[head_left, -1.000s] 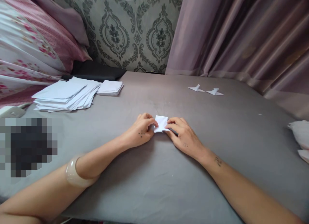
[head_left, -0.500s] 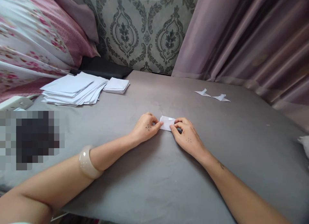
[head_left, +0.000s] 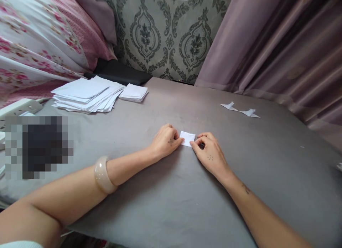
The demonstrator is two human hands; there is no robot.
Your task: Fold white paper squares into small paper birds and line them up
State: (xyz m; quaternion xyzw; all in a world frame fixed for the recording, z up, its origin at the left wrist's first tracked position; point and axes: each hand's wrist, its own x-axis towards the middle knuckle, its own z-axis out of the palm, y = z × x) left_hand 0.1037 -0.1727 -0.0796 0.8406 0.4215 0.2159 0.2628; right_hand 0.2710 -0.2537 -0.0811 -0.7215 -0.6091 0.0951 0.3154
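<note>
1. Folded white paper (head_left: 187,138) sits mid-scene over a grey sheet (head_left: 171,201).
2. Larger paper stack (head_left: 87,94): far left.
3. Left hand (head_left: 167,141): thumb on the paper's left edge, fingers curled; cannot tell if clamped.
4. Right hand (head_left: 211,153): thumb at its near right corner, fingers bent; clamping unclear.
5. Smaller stack (head_left: 134,91): beside the larger.
6. Two pointed paper folds (head_left: 249,113): far right.

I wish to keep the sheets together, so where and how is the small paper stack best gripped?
Probably by the right edge of the small paper stack, thumb on top. It lies flat, and the large paper pile crowds its left, so come from the right, the side toward the folded paper.
</note>
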